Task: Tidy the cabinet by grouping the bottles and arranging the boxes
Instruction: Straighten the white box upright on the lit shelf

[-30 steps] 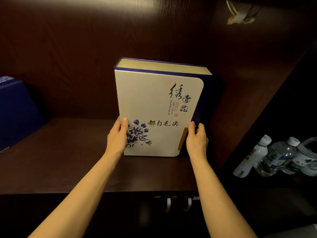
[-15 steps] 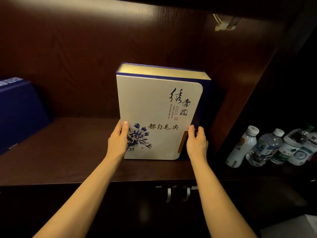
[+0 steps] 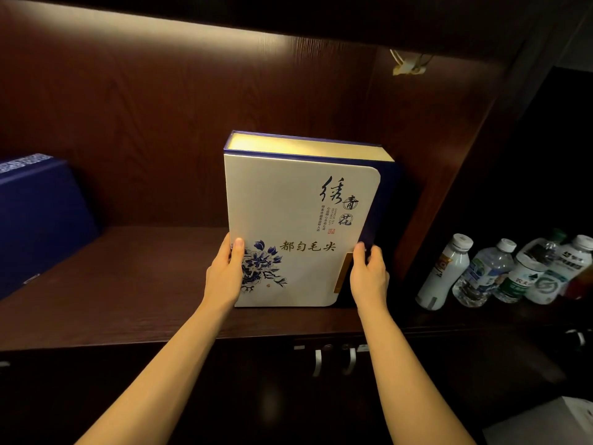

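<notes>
White-and-blue cardboard gift box (image 3: 288,203): upright, just left of dark wooden side panel (image 3: 433,187), unmoved over last second | left hand (image 3: 224,277), right hand (image 3: 369,281): gripping its lower edges | placement judged settled.

Boxes: 2 on the shelf (image 3: 144,284), 1 white tea box (image 3: 288,220) and 1 dark blue box (image 3: 41,220); a third, pale box corner (image 3: 545,422), sits at bottom right, cut off by the frame. Bottles (image 3: 484,274): 5 countable right of the shelf, 4 with white caps, 1 with a dark green cap (image 3: 556,234); 1 reddish item (image 3: 580,285) at the edge, cannot tell if it is a sixth. Hands: 2, left hand (image 3: 224,277) and right hand (image 3: 369,277). Door handles (image 3: 351,361): 2 side by side, 1 more far right. Pale clip (image 3: 407,67): 1
</notes>
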`<state>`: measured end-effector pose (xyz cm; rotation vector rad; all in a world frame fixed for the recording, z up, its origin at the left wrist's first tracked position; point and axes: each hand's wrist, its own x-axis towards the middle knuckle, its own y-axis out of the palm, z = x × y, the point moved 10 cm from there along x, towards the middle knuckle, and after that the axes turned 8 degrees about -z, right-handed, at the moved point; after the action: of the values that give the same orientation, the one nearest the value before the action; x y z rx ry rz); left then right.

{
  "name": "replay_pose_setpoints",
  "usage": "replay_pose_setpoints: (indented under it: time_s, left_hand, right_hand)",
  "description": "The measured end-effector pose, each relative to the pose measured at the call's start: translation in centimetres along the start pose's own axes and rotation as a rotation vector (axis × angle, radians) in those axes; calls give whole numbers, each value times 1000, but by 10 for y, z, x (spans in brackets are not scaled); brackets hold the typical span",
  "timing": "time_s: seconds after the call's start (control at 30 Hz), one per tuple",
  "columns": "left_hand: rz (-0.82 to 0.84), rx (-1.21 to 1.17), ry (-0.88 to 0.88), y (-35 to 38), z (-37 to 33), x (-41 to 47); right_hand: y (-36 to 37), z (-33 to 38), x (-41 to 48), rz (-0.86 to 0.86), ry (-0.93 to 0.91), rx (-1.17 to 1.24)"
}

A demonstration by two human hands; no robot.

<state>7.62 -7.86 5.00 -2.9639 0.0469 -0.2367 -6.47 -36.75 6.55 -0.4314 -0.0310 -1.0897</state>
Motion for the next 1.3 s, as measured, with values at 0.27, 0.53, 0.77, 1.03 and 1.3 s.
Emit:
replay_pose_setpoints:
  time_s: [0.27, 0.53, 0.77, 1.03, 1.3]
  left_hand:
    - [10, 18, -1, 2, -2, 2]
    - [24, 35, -8, 2, 1, 3]
    - [35, 90, -49, -13, 14, -2]
    - [38, 414, 247, -77, -20, -22]
    - [-116, 575, 424, -151, -54, -53]
  right_hand:
    - [2, 4, 3, -1, -12, -30]
    - [2, 3, 4, 3, -20, -62]
    - [-7, 2, -5, 23, -55, -201]
    - [-40, 55, -43, -51, -478, -474]
    - [-16, 122, -96, 54, -789, -379]
